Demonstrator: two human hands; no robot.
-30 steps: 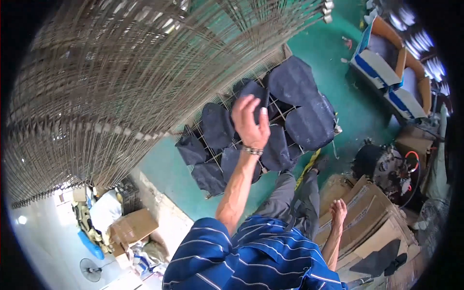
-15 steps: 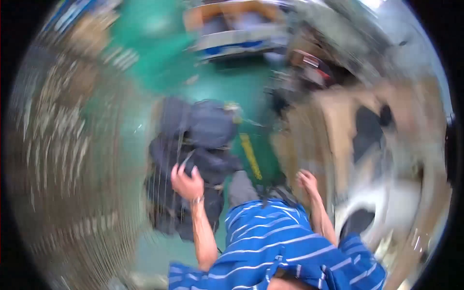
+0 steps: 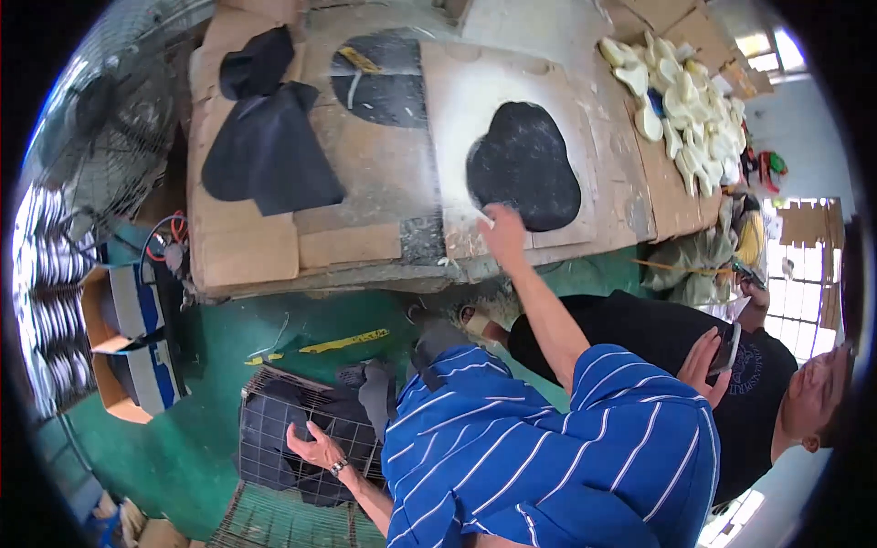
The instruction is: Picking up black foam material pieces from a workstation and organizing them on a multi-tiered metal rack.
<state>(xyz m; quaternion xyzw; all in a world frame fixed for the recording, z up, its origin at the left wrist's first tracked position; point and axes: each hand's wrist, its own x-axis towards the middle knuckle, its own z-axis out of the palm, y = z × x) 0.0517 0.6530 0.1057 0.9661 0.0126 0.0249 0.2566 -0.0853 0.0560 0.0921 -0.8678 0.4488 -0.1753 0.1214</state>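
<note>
My right hand [image 3: 504, 236] is over the near side of the cardboard-covered table [image 3: 365, 242]. Its fingers are curled together at the lower left edge of a black rounded sheet piece [image 3: 525, 164], which lies flat on white-coated cardboard; a small pale bit shows at the fingertips, too small to name. Low on the left, my left hand [image 3: 315, 447] is open, fingers apart, above a wire cage [image 3: 274, 498] with dark fabric pieces [image 3: 274, 420] in and about it. I cannot see it holding anything.
More black pieces [image 3: 274, 146] lie on the table's left. Cream molded pieces [image 3: 681, 100] are piled at the far right. A person in black [image 3: 639, 342] stands close on the right, holding a phone [image 3: 728, 347]. A blue-and-white carton [image 3: 137, 320] stands left on the green floor.
My view has swung right, from the floor and cage to the table. My right hand has moved out over the black piece; my left hand stays by the dark fabric, still open.
</note>
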